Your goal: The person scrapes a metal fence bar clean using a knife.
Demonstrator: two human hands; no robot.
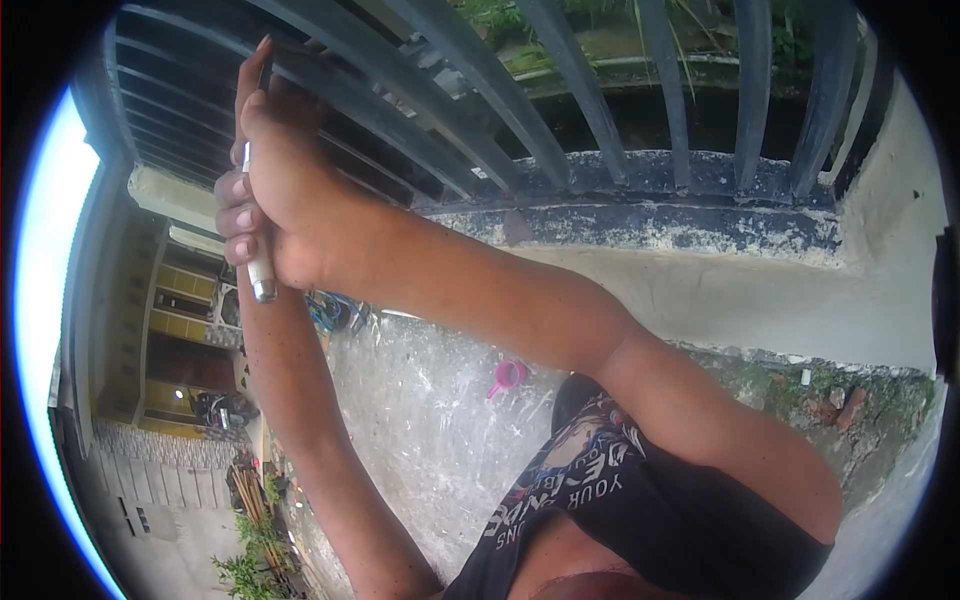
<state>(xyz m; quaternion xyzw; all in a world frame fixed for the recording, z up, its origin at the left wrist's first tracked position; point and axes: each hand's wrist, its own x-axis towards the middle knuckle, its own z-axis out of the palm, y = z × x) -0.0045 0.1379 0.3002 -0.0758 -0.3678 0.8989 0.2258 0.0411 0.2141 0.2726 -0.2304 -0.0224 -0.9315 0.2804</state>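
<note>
My right hand (285, 185) is raised at the upper left beside the dark metal railing (480, 85). Its fingers wrap around a slim stick-like tool with a whitish handle (261, 272), whose lower end looks like metal. One finger stretches up along the tool's dark upper part. I cannot make out the tool's exact kind. My left forearm (295, 380) rises from the bottom and passes behind my right hand. My left hand is mostly hidden there, close to the bars, and its fingers do not show clearly.
A pink dipper (508, 376) lies on the grey concrete floor (420, 420). Below the bars runs a low wall with flaking paint (660, 228). Bluish clutter (335, 312) lies behind my arms. A motorcycle (222, 410) and plants (250, 570) are farther off at the left.
</note>
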